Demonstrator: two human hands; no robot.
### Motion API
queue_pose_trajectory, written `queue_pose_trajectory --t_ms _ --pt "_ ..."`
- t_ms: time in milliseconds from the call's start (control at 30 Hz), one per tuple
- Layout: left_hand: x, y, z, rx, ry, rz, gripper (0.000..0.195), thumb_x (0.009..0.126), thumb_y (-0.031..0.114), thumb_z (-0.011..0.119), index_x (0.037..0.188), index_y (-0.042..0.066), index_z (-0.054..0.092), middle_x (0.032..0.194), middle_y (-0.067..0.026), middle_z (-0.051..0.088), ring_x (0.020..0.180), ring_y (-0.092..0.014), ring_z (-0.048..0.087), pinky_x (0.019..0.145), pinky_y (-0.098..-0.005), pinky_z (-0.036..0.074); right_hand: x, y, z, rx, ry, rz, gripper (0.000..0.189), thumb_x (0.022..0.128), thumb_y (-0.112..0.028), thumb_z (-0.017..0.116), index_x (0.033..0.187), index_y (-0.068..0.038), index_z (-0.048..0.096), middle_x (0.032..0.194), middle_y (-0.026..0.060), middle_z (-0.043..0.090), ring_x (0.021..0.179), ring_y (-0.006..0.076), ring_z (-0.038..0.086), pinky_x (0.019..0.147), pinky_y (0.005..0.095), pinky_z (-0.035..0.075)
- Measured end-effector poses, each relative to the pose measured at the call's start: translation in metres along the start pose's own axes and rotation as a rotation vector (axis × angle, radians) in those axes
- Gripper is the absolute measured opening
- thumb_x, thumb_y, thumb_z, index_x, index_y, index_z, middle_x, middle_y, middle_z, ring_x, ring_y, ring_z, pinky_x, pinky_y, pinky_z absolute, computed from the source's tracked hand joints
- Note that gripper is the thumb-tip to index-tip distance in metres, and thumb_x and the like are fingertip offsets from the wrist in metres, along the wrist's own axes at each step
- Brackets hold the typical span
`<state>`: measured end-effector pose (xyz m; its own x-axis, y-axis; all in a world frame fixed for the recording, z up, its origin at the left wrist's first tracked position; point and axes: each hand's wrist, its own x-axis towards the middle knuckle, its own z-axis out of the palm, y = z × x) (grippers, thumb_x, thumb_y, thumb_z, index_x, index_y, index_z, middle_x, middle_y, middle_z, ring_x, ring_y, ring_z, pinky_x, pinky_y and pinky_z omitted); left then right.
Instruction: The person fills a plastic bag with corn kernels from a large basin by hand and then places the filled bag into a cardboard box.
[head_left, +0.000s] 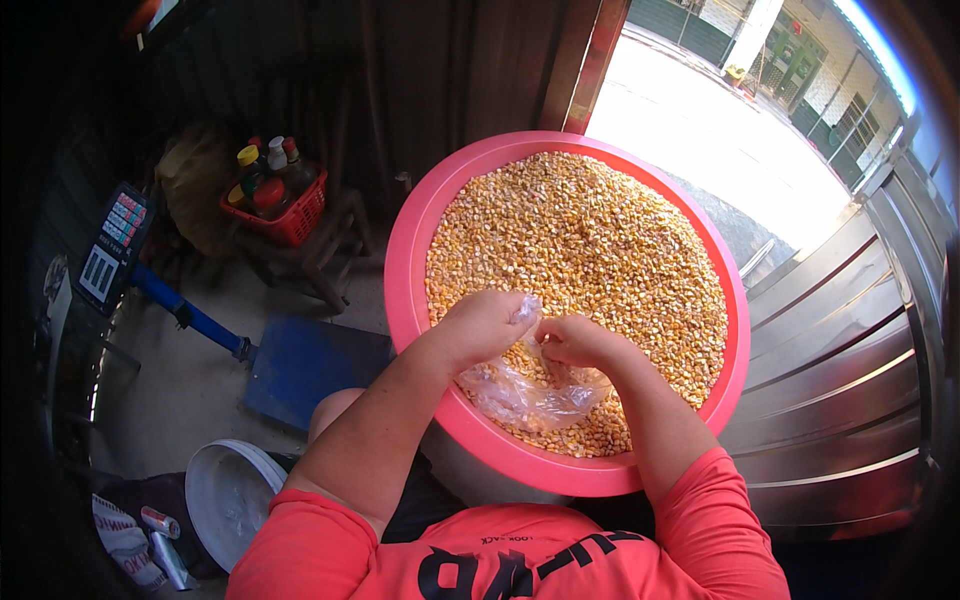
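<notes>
A wide pink plastic basin (412, 247) full of dried yellow corn kernels (570, 225) stands before me. Over the near part of the corn lies a thin clear plastic bag (525, 397), loose and crumpled. My left hand (487, 326) is closed on a bunched part of the bag, which shows between thumb and fingers. Close beside it on the right, my right hand (577, 341) has its fingers curled on the bag's upper edge. Some kernels show through or beneath the film; whether any are inside the bag I cannot tell.
To the left are a platform scale (315, 367) with a keypad display (116, 247), and a red basket (304, 217) of bottles and jars on a wooden stool (330, 262). A white bucket (206, 495) stands lower left. A ribbed metal panel (840, 375) is at the right.
</notes>
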<state>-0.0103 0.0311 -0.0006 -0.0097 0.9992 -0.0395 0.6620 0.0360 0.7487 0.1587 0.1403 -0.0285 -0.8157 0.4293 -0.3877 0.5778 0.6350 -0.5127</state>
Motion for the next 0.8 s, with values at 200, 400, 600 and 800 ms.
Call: queue_pose_trajectory --t_ms 200,400,600,800 --pt "-0.0008 0.0026 0.0001 0.021 0.009 0.032 0.027 0.085 0.026 0.055 0.101 0.004 0.062 0.087 -0.0174 0.064 0.082 -0.029 0.063 0.071 -0.0346 0.047 0.0026 0.0038 0.0046 -0.051 0.009 -0.025 0.027 0.075 -0.012 0.054 0.101 -0.010 0.062 0.086 0.0164 0.064 0.080 0.0319 0.062 0.072 0.0390 0.048" --pt "-0.0015 0.0034 0.0007 0.054 0.025 0.047 0.027 0.085 0.028 0.055 0.097 0.004 0.062 0.084 -0.0181 0.063 0.080 -0.032 0.062 0.069 -0.0366 0.047 0.0006 -0.0010 0.0028 -0.073 -0.010 -0.015 0.027 0.076 -0.013 0.053 0.101 -0.009 0.062 0.086 0.0168 0.064 0.081 0.0326 0.062 0.072 0.0396 0.048" --pt "-0.0013 0.0054 0.0001 0.026 0.013 0.040 0.029 0.088 0.030 0.053 0.095 0.003 0.061 0.084 -0.0181 0.063 0.080 -0.032 0.061 0.070 -0.0372 0.046 0.0022 0.0014 0.0040 -0.090 -0.005 -0.024 0.027 0.076 -0.013 0.053 0.101 -0.010 0.062 0.087 0.0168 0.064 0.081 0.0333 0.062 0.073 0.0407 0.048" --pt "-0.0025 0.0074 -0.0004 0.000 0.028 0.031 0.031 0.089 0.032 0.051 0.097 0.004 0.062 0.086 -0.0182 0.063 0.082 -0.032 0.062 0.071 -0.0366 0.046 0.0029 0.0018 0.0041 -0.117 0.008 -0.051 0.026 0.076 -0.014 0.054 0.101 -0.010 0.062 0.088 0.0168 0.064 0.081 0.0342 0.061 0.072 0.0410 0.048"
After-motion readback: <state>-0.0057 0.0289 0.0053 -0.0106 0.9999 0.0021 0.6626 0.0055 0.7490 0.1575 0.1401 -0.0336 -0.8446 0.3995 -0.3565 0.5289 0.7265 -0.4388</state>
